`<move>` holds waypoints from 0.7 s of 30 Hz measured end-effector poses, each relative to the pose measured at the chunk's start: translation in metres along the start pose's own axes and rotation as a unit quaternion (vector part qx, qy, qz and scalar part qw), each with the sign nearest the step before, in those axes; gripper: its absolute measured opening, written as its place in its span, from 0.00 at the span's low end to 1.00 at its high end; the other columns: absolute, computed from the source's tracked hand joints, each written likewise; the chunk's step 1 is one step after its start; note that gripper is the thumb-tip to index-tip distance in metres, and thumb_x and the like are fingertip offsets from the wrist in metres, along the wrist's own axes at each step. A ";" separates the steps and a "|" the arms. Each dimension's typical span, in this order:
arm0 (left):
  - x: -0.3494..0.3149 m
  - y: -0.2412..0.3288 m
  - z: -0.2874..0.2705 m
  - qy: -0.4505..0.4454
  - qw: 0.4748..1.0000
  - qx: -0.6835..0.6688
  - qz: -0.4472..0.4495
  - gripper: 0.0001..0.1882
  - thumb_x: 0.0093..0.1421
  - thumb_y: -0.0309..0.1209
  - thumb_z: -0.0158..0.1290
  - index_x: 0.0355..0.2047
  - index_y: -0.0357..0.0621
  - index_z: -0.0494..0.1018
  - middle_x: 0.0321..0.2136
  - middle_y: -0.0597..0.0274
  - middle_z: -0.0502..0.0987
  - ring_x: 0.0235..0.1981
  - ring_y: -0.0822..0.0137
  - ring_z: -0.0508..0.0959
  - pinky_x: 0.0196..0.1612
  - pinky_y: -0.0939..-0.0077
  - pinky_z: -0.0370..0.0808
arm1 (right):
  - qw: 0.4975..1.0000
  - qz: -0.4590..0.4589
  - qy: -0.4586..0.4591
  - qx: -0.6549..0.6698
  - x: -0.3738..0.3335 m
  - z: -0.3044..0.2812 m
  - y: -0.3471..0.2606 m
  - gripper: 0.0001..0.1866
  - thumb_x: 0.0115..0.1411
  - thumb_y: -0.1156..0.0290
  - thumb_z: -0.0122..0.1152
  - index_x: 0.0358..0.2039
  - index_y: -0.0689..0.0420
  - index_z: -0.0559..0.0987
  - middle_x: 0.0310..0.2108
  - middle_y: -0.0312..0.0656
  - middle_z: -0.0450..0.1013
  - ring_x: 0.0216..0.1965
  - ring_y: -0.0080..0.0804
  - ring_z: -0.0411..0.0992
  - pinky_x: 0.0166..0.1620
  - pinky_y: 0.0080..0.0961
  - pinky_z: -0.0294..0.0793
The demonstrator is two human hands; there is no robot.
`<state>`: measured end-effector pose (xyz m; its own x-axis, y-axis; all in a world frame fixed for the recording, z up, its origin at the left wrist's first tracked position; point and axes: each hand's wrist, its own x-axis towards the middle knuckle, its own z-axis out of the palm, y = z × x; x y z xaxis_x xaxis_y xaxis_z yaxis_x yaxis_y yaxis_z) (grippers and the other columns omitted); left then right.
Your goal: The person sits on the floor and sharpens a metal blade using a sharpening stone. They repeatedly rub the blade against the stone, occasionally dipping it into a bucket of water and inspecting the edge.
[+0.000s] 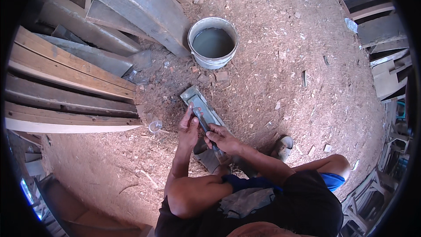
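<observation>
A long, narrow chisel (204, 123) with a dark metal blade and a brownish handle end lies slantwise between my two hands. My right hand (221, 138) is closed around its middle, near the handle. At the far end of the blade, the fingers and thumb of my left hand (188, 126) pinch the metal near its tip. Just beyond and partly beneath the hands is a long, wet grey sharpening stone (196, 97) on the ground. Its near part is hidden by the tool and my right hand.
A white bucket (214, 64) of murky grey water stands ahead. Stacked planks (74, 68) and a thick beam (144, 13) crowd the left. More timber (383, 30) lines the right. Wood shavings and chips cover the ground, with a clear plastic cup (155, 126) beside my left hand.
</observation>
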<state>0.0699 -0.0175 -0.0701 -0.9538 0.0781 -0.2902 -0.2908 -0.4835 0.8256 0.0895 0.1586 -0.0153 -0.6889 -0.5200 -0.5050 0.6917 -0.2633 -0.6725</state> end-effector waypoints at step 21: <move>0.004 -0.002 0.003 0.010 0.994 0.098 0.050 0.28 0.71 0.30 0.56 0.69 0.37 0.65 0.56 0.60 0.77 0.50 0.73 0.75 0.55 0.76 0.72 | 0.998 0.017 0.034 -0.049 -0.001 -0.004 -0.005 0.05 0.74 0.72 0.49 0.42 0.60 0.70 0.29 0.35 0.69 0.29 0.21 0.67 0.35 0.22 0.69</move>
<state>0.0662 -0.0137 -0.0716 -0.9773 0.0207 -0.2106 -0.2066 -0.3090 0.9283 0.0863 0.1642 -0.0140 -0.6807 -0.4701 -0.5618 0.6928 -0.1639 -0.7022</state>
